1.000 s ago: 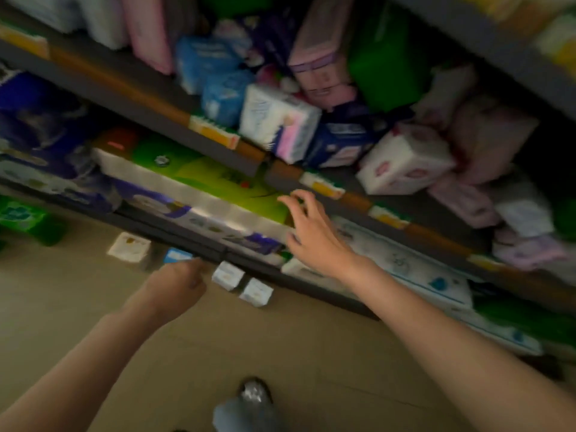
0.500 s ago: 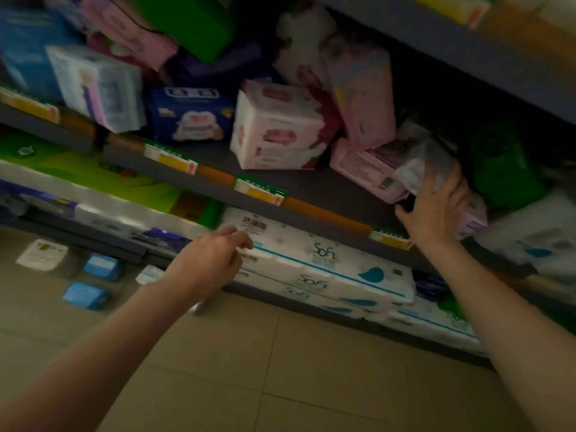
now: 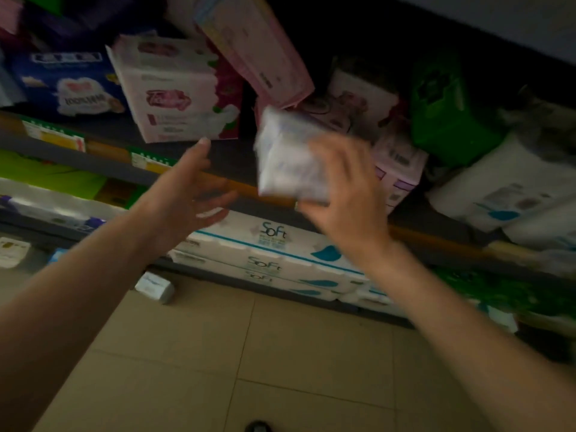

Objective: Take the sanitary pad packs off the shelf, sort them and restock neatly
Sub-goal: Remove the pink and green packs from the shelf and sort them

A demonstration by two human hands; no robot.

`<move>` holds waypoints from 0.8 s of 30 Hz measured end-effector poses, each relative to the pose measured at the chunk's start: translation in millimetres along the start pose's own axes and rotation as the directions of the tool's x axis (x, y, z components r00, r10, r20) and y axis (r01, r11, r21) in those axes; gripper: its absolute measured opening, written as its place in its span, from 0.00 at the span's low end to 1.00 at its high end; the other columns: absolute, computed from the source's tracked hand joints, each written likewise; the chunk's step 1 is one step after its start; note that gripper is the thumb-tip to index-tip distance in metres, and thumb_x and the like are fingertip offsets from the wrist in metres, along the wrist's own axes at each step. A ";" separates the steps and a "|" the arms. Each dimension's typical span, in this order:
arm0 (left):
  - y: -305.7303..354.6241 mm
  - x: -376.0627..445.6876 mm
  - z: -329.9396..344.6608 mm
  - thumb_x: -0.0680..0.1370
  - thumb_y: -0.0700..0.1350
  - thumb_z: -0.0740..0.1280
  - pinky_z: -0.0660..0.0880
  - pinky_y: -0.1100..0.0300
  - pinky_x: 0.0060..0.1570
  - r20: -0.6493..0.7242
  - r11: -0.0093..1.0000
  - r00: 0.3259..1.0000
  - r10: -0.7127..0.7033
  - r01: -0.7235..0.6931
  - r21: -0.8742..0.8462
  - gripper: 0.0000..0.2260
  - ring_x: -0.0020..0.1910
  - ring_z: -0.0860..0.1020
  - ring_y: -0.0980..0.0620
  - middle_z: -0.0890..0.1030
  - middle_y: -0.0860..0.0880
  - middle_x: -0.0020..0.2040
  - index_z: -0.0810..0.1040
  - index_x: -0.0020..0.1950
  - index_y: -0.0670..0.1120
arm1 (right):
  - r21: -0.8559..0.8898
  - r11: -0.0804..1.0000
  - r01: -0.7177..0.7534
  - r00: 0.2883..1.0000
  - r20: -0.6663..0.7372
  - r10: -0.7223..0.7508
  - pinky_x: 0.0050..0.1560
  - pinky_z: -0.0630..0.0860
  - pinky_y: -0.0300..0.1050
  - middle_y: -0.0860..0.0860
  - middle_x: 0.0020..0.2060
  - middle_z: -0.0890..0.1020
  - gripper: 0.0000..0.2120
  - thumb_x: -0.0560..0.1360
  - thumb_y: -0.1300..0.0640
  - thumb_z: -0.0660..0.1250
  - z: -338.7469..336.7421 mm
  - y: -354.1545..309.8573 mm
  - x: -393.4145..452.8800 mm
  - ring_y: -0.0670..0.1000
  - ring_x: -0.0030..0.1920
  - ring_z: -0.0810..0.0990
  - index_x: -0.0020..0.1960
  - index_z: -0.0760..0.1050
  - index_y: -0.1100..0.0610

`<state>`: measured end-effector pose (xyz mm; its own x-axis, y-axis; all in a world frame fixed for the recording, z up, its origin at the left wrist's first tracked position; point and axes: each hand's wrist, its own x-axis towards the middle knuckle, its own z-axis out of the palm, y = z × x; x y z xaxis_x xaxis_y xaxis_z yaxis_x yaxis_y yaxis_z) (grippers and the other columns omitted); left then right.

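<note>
1. The shelf (image 3: pixel 237 157) carries the stock. Its front edge runs from the left side down toward the right, with price labels (image 3: pixel 149 159) fixed along it. The packs on it lie jumbled, some leaning on others. Clear it one pack at a time, working from the front edge inward.

2. The tissue multipacks (image 3: pixel 268 244) marked "Soft" fill the shelf below. They are not part of this task, so leave them in place.

3. The pink-and-white pad pack (image 3: pixel 174 95) stands near the front edge, left of centre. The long pink pack (image 3: pixel 258 48) leans over it from behind. Judged from its tilt, the leaning pack may slide if its neighbour is pulled first; take the upper pack before the lower.

4. The right hand (image 3: pixel 346 194) grips a white pad pack (image 3: pixel 290 157) and holds it in the air just in front of the shelf edge. Fingers curl round its right side. The pack is blurred; its print cannot be read.

5. The left hand (image 3: pixel 190 188) is empty, fingers spread apart, palm turned toward the held pack. Use it to support the pack's free side.

6. One small pack (image 3: pixel 156 286) lies on the tiled floor (image 3: pixel 280 353) below the bottom shelf. Group the held pack with matching types there.
</note>
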<state>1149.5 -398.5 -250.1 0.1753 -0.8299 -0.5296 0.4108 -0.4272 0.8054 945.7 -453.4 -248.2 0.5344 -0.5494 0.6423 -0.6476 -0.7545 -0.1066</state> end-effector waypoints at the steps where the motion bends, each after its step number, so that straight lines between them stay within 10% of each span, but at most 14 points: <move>1: 0.0 -0.6 5.5 0.69 0.65 0.64 0.76 0.52 0.47 0.084 0.997 0.994 -0.071 0.069 0.029 0.31 0.48 0.81 0.48 0.80 0.45 0.54 0.72 0.65 0.48 | 0.060 0.995 0.078 0.996 0.031 -0.080 0.64 0.65 0.46 0.56 0.59 0.70 0.31 0.65 0.53 0.75 -3.0 -8.5 -16.1 0.58 0.60 0.69 0.62 0.65 0.58; 4: -15.9 -2.0 24.4 0.67 0.63 0.66 0.75 0.48 0.52 0.271 0.970 0.935 -0.229 0.196 0.143 0.30 0.54 0.80 0.43 0.81 0.43 0.57 0.76 0.63 0.47 | 0.212 0.960 0.182 0.957 0.187 -0.222 0.64 0.70 0.50 0.54 0.61 0.66 0.29 0.67 0.52 0.73 -11.3 -7.4 -42.2 0.56 0.64 0.67 0.63 0.63 0.57; 8: -34.9 4.4 36.1 0.71 0.54 0.69 0.78 0.53 0.40 0.045 0.977 0.982 -0.181 0.174 0.124 0.24 0.49 0.82 0.45 0.82 0.44 0.54 0.71 0.65 0.47 | 0.230 0.968 -0.103 0.872 0.489 -0.024 0.69 0.58 0.51 0.55 0.69 0.66 0.27 0.71 0.41 0.65 -33.4 31.0 -40.4 0.55 0.72 0.57 0.64 0.72 0.55; 11: -39.7 4.4 46.0 0.73 0.48 0.69 0.75 0.55 0.35 -0.077 0.971 0.991 -0.108 0.122 0.208 0.20 0.44 0.80 0.47 0.80 0.45 0.48 0.69 0.62 0.49 | 0.006 0.847 -0.532 0.806 0.310 0.504 0.68 0.63 0.56 0.58 0.70 0.61 0.30 0.70 0.40 0.68 -35.4 62.5 -26.4 0.60 0.70 0.59 0.66 0.69 0.55; 14: -41.1 0.1 58.0 0.73 0.46 0.69 0.76 0.54 0.38 -0.003 0.952 0.997 -0.074 0.072 0.298 0.17 0.44 0.80 0.47 0.80 0.44 0.47 0.69 0.60 0.49 | -0.190 0.492 -0.850 0.460 0.187 0.868 0.64 0.64 0.58 0.60 0.71 0.57 0.41 0.68 0.38 0.70 -12.3 74.6 -9.3 0.64 0.68 0.61 0.72 0.58 0.55; 24: -94.3 3.1 24.5 0.73 0.40 0.70 0.76 0.65 0.25 0.075 0.725 0.997 -0.023 -0.035 0.688 0.11 0.31 0.79 0.54 0.80 0.45 0.39 0.69 0.46 0.50 | 0.105 0.282 -0.954 0.284 0.006 0.959 0.49 0.74 0.46 0.57 0.63 0.66 0.31 0.69 0.44 0.71 11.3 84.3 -2.0 0.59 0.57 0.73 0.67 0.65 0.50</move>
<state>1089.3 -369.6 -321.2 0.0978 -0.8443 -0.5268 -0.3233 -0.5276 0.7856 896.2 -520.0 -267.0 -0.4661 -0.8814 0.0760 -0.6354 0.2738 -0.7220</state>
